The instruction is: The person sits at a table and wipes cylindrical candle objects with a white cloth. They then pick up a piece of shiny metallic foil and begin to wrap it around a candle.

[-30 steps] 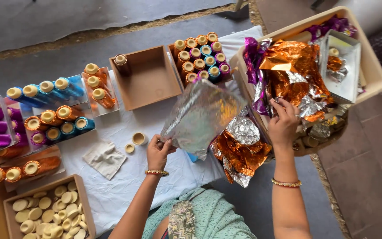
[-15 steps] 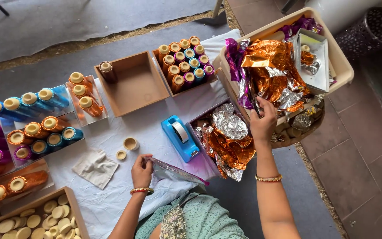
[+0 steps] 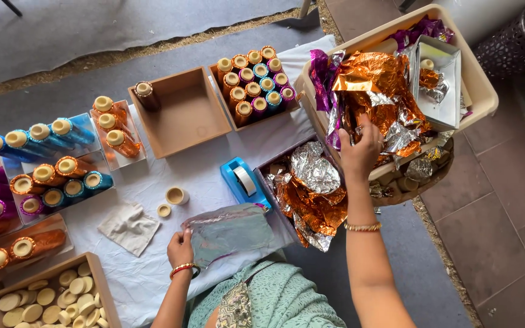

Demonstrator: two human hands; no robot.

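Note:
My left hand (image 3: 180, 249) presses a silvery foil sheet (image 3: 232, 231) flat on the white cloth (image 3: 141, 279), fingers on its left edge. My right hand (image 3: 360, 149) reaches into a beige tub (image 3: 475, 79) full of crumpled orange, silver and purple foil (image 3: 375, 79), fingers closed on an orange and silver piece. A blue tape dispenser (image 3: 244, 182) stands just beyond the flat sheet. A small cream cup (image 3: 176, 195) and a cream lid (image 3: 164, 210) lie left of it.
A brown box (image 3: 180, 112) holds one wrapped tube; another box (image 3: 253, 85) holds several coloured tubes. Wrapped tubes (image 3: 50, 173) lie in clear trays at left. A box of cream discs (image 3: 47, 297) sits at bottom left. Loose foil (image 3: 311, 194) fills a dark box; a folded cloth (image 3: 129, 226) lies nearby.
My left hand has lowered the silvery sheet from upright in the air onto the cloth and flattened it. My right hand has stayed in the tub's foil, shifting slightly.

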